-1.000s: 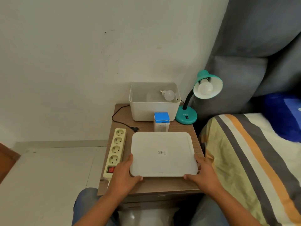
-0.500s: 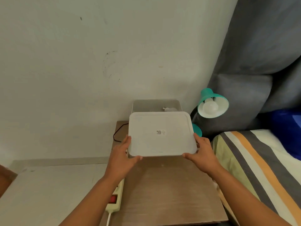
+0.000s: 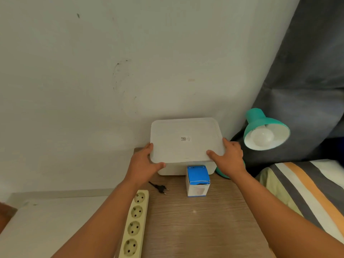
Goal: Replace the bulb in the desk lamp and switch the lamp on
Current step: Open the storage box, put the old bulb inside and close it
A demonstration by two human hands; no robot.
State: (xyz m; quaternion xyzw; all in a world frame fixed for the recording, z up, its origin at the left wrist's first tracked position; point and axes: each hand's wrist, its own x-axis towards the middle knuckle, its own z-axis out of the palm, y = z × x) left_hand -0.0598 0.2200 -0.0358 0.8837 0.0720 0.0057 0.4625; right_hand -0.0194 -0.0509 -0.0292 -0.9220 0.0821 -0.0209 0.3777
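A teal desk lamp stands at the table's back right, its shade tilted toward me with a white bulb screwed in and unlit. A white lid rests on top of the white storage box against the wall. My left hand grips the lid's front left corner and my right hand grips its front right corner. The box's inside is hidden under the lid. A blue and white bulb carton stands just in front of the box. The lamp's black plug lies loose on the table.
A cream power strip with several sockets lies along the wooden table's left edge. A striped bed cover borders the table on the right, with a grey curtain behind the lamp. The wall is directly behind the box.
Both hands lifted the lid off the table front and carried it back onto the white box. The view has tilted upward and the spare bulb in the box is now covered.
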